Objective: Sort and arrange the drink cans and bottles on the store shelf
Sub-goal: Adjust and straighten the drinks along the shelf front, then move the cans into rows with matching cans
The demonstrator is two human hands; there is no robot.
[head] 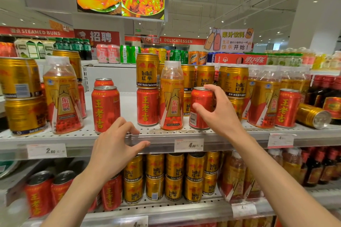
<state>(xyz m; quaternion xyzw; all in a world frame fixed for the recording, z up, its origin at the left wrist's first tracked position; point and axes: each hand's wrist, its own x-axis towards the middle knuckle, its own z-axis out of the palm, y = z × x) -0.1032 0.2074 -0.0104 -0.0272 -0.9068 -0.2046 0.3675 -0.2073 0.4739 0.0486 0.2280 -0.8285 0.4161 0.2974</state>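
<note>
Left hand (118, 145) open, fingertips resting on the front edge of the upper shelf (73, 139), right hand (219, 110) wrapped around a red Wanglaoji can (200, 105) standing upright near the shelf front, Dongpeng bottle (171, 96) just left of it, gold Red Bull cans (204, 77) stacked behind.

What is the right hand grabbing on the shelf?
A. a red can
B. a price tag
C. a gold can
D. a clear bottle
A: the right hand is wrapped around the red can standing upright on the shelf, beside the tall bottle.
</note>
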